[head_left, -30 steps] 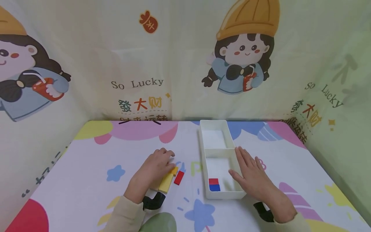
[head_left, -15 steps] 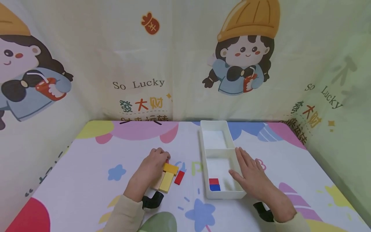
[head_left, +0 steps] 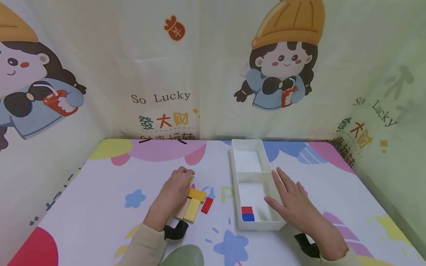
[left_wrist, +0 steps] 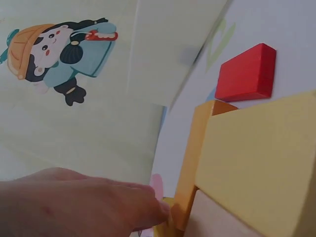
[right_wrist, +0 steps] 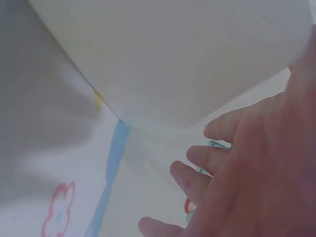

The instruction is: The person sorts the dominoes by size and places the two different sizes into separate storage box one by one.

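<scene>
My left hand bends over a group of blocks left of centre, fingertips pinching a small yellow block mostly covered by the fingers. In the left wrist view, a bit of yellow block shows beside the fingertip. Near that hand lie an orange block, a pale yellow block and a beige block, touching one another. A red block lies just to their right. My right hand, fingers straight, is at the right wall of a white two-compartment box.
Inside the box's near compartment, a red block and a blue block sit side by side in the front left corner. A printed cloth covers the table, and a cartoon curtain rises behind and at both sides.
My left hand has drawn back left from over the blocks and its fingers have curled, uncovering the orange block. A yellow block now shows at its fingertips. The right hand stays by the box.
</scene>
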Action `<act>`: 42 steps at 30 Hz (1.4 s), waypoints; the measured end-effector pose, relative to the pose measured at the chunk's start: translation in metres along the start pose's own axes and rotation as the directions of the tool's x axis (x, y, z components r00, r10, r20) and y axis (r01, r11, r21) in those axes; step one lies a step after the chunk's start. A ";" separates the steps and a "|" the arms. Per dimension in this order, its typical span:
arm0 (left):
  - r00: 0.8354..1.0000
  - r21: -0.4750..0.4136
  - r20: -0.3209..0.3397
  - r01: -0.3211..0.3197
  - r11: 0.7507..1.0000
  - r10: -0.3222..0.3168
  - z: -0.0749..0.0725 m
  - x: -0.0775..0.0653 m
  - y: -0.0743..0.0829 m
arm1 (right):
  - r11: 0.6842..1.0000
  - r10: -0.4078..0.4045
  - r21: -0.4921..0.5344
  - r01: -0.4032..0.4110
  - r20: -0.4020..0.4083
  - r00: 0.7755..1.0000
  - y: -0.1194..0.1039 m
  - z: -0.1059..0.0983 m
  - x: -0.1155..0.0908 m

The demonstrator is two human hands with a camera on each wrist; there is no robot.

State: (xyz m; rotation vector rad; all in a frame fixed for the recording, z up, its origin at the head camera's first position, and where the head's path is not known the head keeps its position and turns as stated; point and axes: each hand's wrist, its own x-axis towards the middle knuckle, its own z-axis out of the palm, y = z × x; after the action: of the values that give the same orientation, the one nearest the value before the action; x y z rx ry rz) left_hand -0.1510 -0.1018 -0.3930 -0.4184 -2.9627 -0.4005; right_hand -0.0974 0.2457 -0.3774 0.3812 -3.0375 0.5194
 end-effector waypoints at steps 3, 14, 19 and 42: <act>0.999 0.038 0.003 0.045 0.998 -0.045 -0.001 0.000 0.000 | 1.000 0.008 -0.007 -0.008 -0.002 1.000 0.000 0.001 -0.002; 0.999 0.006 -0.024 0.038 0.999 -0.038 0.002 0.004 -0.002 | 1.000 0.028 -0.010 -0.028 0.010 1.000 0.000 0.000 -0.005; 0.999 0.000 -0.043 0.031 1.000 -0.031 0.006 0.005 -0.004 | 0.999 0.052 0.007 -0.052 0.026 0.998 0.002 0.004 -0.003; 1.000 -0.125 -0.019 0.023 0.992 -0.025 -0.008 0.017 0.004 | 0.999 0.048 -0.019 -0.048 0.011 0.999 -0.002 0.008 -0.001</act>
State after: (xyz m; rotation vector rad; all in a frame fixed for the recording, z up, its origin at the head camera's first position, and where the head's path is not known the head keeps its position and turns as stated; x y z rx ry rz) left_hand -0.1651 -0.0962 -0.3818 -0.3895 -2.9355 -0.5912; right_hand -0.0963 0.2413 -0.3847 0.3116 -3.0669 0.4926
